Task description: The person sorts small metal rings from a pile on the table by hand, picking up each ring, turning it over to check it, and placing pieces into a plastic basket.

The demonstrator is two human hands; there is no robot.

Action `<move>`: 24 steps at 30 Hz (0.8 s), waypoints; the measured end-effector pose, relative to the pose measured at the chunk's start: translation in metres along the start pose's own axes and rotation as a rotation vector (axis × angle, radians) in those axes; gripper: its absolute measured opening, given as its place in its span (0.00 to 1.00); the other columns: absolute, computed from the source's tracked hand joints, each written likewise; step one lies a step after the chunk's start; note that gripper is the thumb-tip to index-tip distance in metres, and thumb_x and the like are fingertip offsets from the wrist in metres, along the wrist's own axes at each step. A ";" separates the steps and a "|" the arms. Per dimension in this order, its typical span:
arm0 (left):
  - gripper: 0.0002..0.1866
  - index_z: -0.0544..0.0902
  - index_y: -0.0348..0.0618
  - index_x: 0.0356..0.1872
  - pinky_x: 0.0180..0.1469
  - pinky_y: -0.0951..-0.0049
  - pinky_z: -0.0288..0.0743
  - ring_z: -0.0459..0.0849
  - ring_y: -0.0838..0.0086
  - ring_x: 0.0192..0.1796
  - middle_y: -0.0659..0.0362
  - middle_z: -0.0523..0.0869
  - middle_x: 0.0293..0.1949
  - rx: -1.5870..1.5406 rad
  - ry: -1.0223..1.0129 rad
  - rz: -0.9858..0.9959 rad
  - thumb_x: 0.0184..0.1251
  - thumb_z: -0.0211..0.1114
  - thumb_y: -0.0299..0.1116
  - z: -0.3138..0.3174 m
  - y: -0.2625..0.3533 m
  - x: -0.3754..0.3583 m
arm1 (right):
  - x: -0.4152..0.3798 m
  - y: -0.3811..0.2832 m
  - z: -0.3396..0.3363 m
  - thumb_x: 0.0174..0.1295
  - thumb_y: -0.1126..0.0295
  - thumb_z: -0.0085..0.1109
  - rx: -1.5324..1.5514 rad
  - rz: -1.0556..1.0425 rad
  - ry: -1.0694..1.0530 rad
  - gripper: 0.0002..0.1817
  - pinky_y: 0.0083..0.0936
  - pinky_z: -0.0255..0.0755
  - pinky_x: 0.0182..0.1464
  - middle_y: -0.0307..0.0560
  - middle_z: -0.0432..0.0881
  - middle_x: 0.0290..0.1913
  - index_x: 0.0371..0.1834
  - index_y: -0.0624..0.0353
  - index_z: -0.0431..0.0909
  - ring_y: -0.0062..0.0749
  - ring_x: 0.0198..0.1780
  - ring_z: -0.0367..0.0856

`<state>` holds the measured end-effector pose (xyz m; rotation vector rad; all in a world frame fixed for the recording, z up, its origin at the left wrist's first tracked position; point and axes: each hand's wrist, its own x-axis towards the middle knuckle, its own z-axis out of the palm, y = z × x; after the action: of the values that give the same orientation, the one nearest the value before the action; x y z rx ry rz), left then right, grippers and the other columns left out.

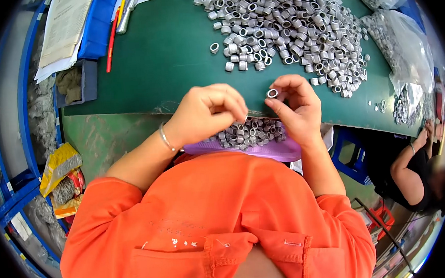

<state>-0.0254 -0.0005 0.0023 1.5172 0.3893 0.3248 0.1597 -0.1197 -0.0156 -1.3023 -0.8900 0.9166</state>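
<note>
My right hand (298,109) pinches a small grey metal ring (272,93) between thumb and index finger, just over the front edge of the green table (146,57). To its left, my left hand (205,112), with a bracelet on the wrist, has its fingertips closed together; a tiny pale bit shows at them, too small to name. Below both hands, a purple tray (279,151) in front of my orange shirt holds many similar rings (247,133). Beyond my hands lies a large heap of grey rings (297,27) on the table.
Plastic bags of small parts (403,46) lie at the right. At the left are pens (112,44), papers (63,34), a blue bin (96,27) and a grey box (89,81). Another person (408,173) sits at the right, near a blue stool (351,156). Blue shelving stands far left.
</note>
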 end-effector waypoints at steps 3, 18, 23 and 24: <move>0.07 0.83 0.39 0.30 0.38 0.77 0.75 0.81 0.74 0.35 0.59 0.82 0.35 0.399 -0.019 0.037 0.51 0.62 0.17 0.006 0.011 0.001 | -0.002 -0.006 0.001 0.51 0.88 0.62 0.235 0.044 -0.046 0.20 0.18 0.73 0.42 0.43 0.77 0.43 0.48 0.67 0.73 0.21 0.43 0.75; 0.10 0.81 0.40 0.36 0.28 0.83 0.73 0.78 0.82 0.29 0.61 0.78 0.34 0.305 0.210 0.211 0.53 0.71 0.25 0.029 0.019 0.018 | -0.011 -0.001 -0.001 0.59 0.81 0.59 0.772 0.363 -0.137 0.10 0.27 0.82 0.42 0.54 0.83 0.41 0.44 0.70 0.77 0.36 0.42 0.84; 0.08 0.81 0.38 0.33 0.31 0.78 0.74 0.78 0.77 0.30 0.57 0.79 0.35 0.386 0.084 0.260 0.52 0.71 0.22 0.015 0.014 0.007 | -0.009 -0.013 0.001 0.60 0.81 0.57 0.267 0.341 -0.152 0.05 0.22 0.77 0.37 0.48 0.84 0.37 0.39 0.67 0.79 0.31 0.36 0.83; 0.08 0.81 0.38 0.33 0.31 0.78 0.74 0.78 0.77 0.30 0.57 0.79 0.35 0.387 0.089 0.260 0.52 0.71 0.22 0.011 0.012 0.004 | -0.004 -0.012 0.001 0.60 0.81 0.57 0.267 0.341 -0.157 0.05 0.22 0.77 0.37 0.48 0.84 0.37 0.39 0.67 0.79 0.31 0.36 0.83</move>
<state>-0.0165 -0.0080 0.0139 1.9436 0.3373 0.5458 0.1584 -0.1233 -0.0035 -1.1792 -0.6449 1.3716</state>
